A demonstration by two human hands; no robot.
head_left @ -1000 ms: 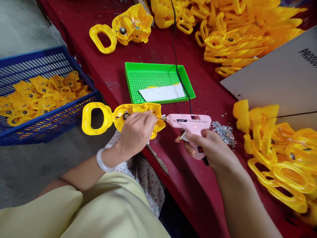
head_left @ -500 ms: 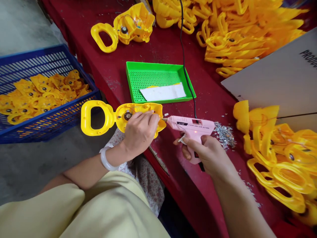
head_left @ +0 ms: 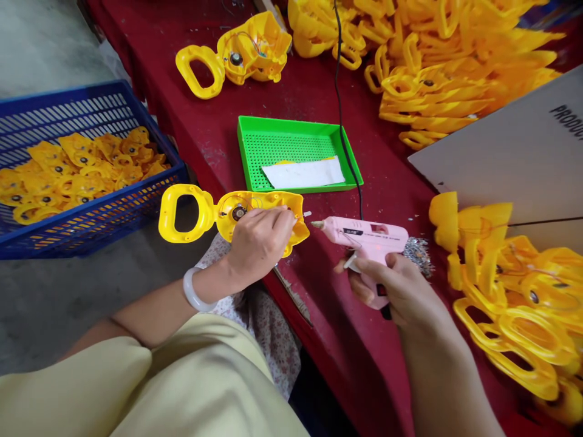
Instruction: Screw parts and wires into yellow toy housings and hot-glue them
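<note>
My left hand (head_left: 262,240) is closed over the right part of a yellow plastic shell (head_left: 221,209), its fingertips pressed together inside. The shell has a loop handle at its left end and a round dark speaker (head_left: 239,212) with thin wires in its middle. What exactly the fingertips pinch is hidden. In my right hand (head_left: 382,276) is a pink hot glue gun (head_left: 368,235), gripped by its handle with fingers at the white trigger. Its nozzle points left, a short gap away from the shell's right end.
Just beyond the shell lies a green perforated tray (head_left: 298,124) holding a white strip (head_left: 304,173). A black cord (head_left: 339,91) crosses it. A blue crate (head_left: 91,209) of yellow shells stands left; heaps of shells (head_left: 514,303) and a grey board (head_left: 505,145) lie right.
The glue gun in my right hand has drawn back to the right, its nozzle leaving the shell's end. My left hand and the shell stay nearly where they were.
</note>
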